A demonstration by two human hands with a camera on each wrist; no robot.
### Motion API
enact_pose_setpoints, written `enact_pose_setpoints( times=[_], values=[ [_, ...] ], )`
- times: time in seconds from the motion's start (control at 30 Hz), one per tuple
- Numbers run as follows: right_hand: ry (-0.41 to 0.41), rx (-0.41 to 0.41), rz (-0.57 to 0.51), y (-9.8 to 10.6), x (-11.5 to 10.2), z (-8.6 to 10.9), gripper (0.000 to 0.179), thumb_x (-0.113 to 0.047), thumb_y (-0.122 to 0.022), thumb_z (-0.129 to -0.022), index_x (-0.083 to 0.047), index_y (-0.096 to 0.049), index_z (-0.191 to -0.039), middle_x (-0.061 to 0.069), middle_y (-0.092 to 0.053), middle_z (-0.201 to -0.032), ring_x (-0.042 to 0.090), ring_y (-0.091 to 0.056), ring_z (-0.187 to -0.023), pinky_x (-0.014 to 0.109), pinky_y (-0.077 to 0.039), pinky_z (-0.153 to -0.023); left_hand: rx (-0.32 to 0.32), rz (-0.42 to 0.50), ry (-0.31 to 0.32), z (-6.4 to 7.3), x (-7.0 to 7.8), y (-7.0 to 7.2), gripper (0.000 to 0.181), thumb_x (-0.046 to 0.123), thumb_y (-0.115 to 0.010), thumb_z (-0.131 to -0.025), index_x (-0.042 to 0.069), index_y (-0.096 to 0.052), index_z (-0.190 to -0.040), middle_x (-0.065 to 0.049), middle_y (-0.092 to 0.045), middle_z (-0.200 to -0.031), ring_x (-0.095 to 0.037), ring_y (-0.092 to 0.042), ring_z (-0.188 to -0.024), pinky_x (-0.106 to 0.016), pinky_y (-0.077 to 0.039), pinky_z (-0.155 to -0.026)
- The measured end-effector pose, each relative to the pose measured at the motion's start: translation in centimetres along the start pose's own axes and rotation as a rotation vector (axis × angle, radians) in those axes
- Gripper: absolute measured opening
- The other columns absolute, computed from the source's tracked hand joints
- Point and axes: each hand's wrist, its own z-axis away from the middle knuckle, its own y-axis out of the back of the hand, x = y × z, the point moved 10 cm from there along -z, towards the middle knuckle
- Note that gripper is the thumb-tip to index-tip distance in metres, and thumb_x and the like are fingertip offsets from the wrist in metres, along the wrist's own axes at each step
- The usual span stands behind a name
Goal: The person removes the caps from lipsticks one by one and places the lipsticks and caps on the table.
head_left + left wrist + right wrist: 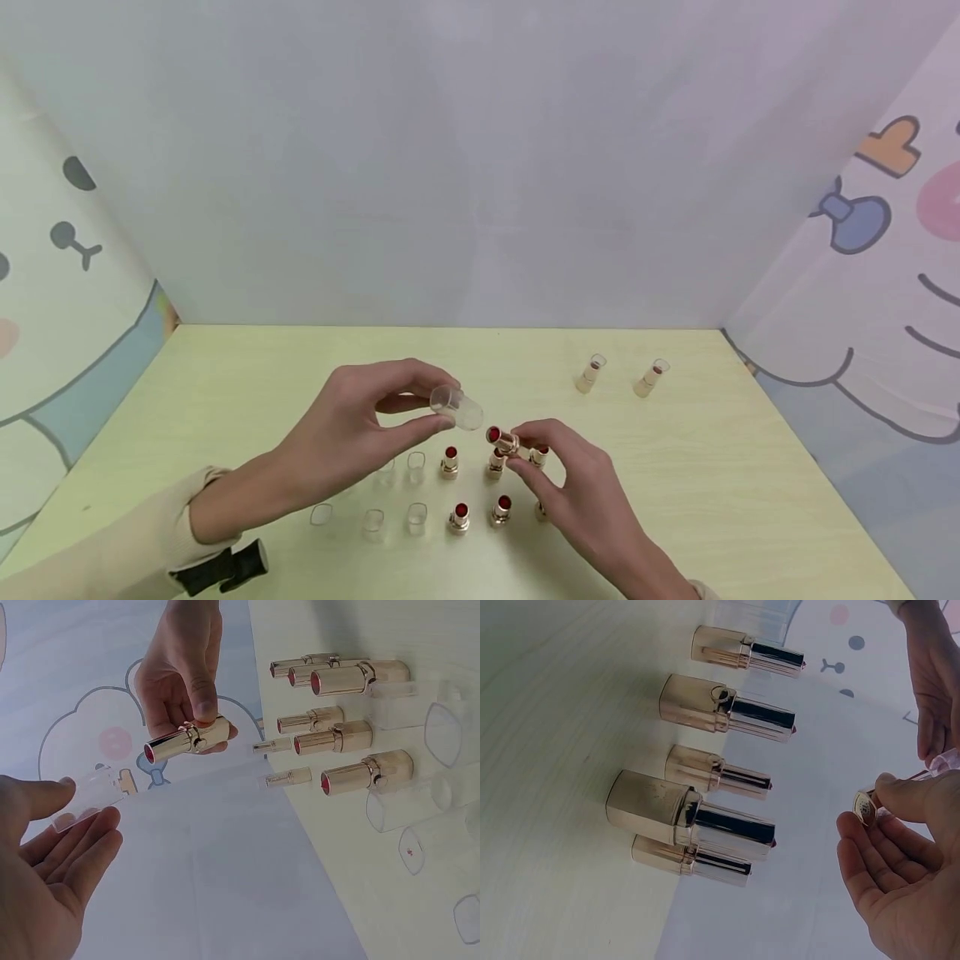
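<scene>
Left hand pinches a clear cap, right hand grips an open lipstick, head view's lower middle. Two capped lipsticks stand centre-right; maybe six uncapped ones to go, partly hidden.

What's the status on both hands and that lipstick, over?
Left hand pinching clear cap. Right hand gripping gold lipstick, uncapped, raised above the table. Cap and lipstick apart; nothing visible between them.
</scene>
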Motion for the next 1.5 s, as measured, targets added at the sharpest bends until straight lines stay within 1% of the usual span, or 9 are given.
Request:
enact_pose_setpoints(
  times=[0.13,0.27,0.43,0.7,0.87,0.97,1.2,1.33,1.5],
  values=[
    [-0.007,-0.006,0.001,-0.1,0.1,0.0,0.041,-0.007,-0.086,-0.085,-0.023,-0.068,-0.119,-0.018,-0.072,-0.11,0.005,-0.069,-0.094,0.024,-0.059,-0.083,0.0,0.007,-0.017,-0.1,0.1,0.0,0.024,0.004,-0.079,-0.092,0.015,-0.074,-0.112,0.003,-0.077,-0.107,-0.011,-0.076,-0.097,-0.027,-0.063,-0.089],
    [-0.013,0.0,0.007,0.0,0.2,-0.1,0.042,-0.007,-0.085,-0.086,-0.023,-0.068,-0.121,-0.017,-0.072,-0.113,0.002,-0.065,-0.095,0.026,-0.059,-0.082,-0.002,-0.006,-0.031,-0.1,0.1,0.1,0.024,0.002,-0.079,-0.091,0.014,-0.074,-0.111,0.002,-0.077,-0.107,-0.01,-0.076,-0.096,-0.027,-0.063,-0.089],
    [-0.01,0.002,0.007,0.2,0.3,-0.1,0.043,-0.006,-0.084,-0.087,-0.022,-0.068,-0.123,-0.016,-0.072,-0.115,0.002,-0.065,-0.097,0.026,-0.059,-0.083,-0.023,-0.062,0.007,-0.1,-1.2,0.2,0.025,0.001,-0.081,-0.089,0.014,-0.074,-0.109,0.004,-0.076,-0.106,-0.008,-0.075,-0.096,-0.025,-0.062,-0.09],
    [0.013,0.02,0.013,0.3,0.2,-0.1,0.045,-0.005,-0.085,-0.085,-0.023,-0.068,-0.123,-0.016,-0.073,-0.115,0.003,-0.066,-0.096,0.022,-0.057,-0.084,-0.042,-0.197,0.043,-0.3,-4.4,0.6,0.024,-0.001,-0.082,-0.086,0.012,-0.072,-0.103,0.006,-0.074,-0.1,-0.006,-0.074,-0.094,-0.024,-0.062,-0.09],
    [0.02,0.025,0.014,0.4,0.1,-0.1,0.046,-0.005,-0.086,-0.085,-0.023,-0.068,-0.123,-0.015,-0.073,-0.115,0.007,-0.068,-0.096,0.02,-0.056,-0.086,-0.084,-0.236,0.151,-0.1,-7.6,0.6,0.022,0.001,-0.082,-0.087,0.016,-0.072,-0.1,0.009,-0.072,-0.097,-0.005,-0.074,-0.092,-0.025,-0.062,-0.091],
    [0.019,0.021,0.011,0.4,0.1,-0.1,0.045,-0.005,-0.085,-0.085,-0.023,-0.068,-0.123,-0.015,-0.072,-0.115,0.008,-0.069,-0.097,0.022,-0.057,-0.087,-0.126,-0.237,0.201,0.3,-9.4,0.1,0.019,0.003,-0.08,-0.09,0.017,-0.07,-0.098,0.009,-0.071,-0.096,-0.005,-0.074,-0.092,-0.027,-0.062,-0.092],
    [0.0,-0.001,0.014,0.3,0.4,0.0,0.043,-0.006,-0.085,-0.086,-0.022,-0.068,-0.122,-0.016,-0.072,-0.114,0.005,-0.068,-0.1,0.024,-0.059,-0.088,-0.193,-0.269,0.231,1.4,-12.5,-1.0,0.019,0.005,-0.08,-0.091,0.018,-0.067,-0.094,0.01,-0.071,-0.093,-0.005,-0.073,-0.091,-0.031,-0.063,-0.09],
    [-0.017,-0.022,0.008,0.1,0.7,0.0,0.041,-0.007,-0.084,-0.088,-0.021,-0.068,-0.122,-0.015,-0.071,-0.114,0.005,-0.068,-0.101,0.025,-0.058,-0.089,-0.231,-0.312,0.248,2.0,-13.9,-1.7,0.019,0.008,-0.08,-0.091,0.02,-0.065,-0.093,0.012,-0.071,-0.092,-0.004,-0.073,-0.09,-0.032,-0.063,-0.087],
    [0.0,-0.013,0.01,0.2,0.5,-0.1,0.043,-0.005,-0.084,-0.087,-0.022,-0.067,-0.122,-0.016,-0.071,-0.114,0.006,-0.068,-0.1,0.024,-0.058,-0.088,-0.276,-0.343,0.274,2.7,-15.1,-2.5,0.019,0.01,-0.081,-0.09,0.02,-0.065,-0.092,0.013,-0.07,-0.09,-0.004,-0.071,-0.089,-0.031,-0.062,-0.083]
  ],
)
